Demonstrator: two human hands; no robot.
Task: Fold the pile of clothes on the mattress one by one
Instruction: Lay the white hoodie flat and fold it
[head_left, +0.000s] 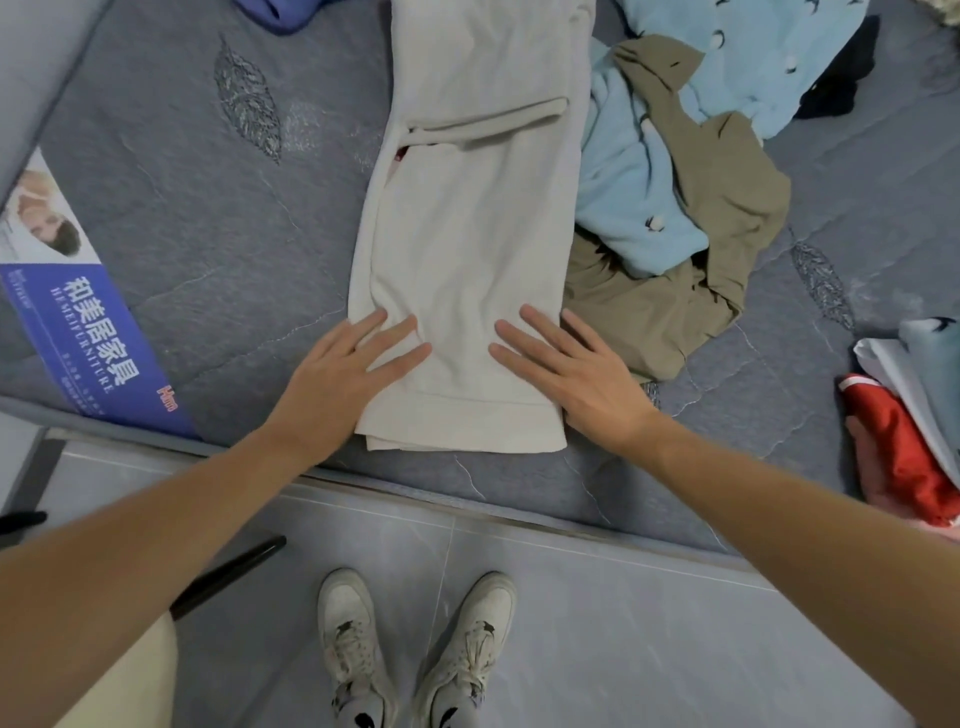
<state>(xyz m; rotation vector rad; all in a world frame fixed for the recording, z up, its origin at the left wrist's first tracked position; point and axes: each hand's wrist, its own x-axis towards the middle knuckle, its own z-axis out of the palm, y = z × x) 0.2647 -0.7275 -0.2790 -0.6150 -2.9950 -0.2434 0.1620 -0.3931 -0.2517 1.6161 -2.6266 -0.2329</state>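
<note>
Nearest, a left hand (337, 371) and right hand (574, 374) lie flat with fingers spread and straight, pressing the near end of a cream garment (467, 249) folded into a long strip on a grey mattress (182, 218). Just beyond the right hand lie crumpled olive clothes (727, 208) and light blue clothes (623, 197).

Cream garment (467, 249) matt soft cloth; mattress (208, 208) quilted fabric; floor (597, 597) glossy tile.

left: bare mattress (197, 218) | right: clothes pile (691, 208) blocks
</note>
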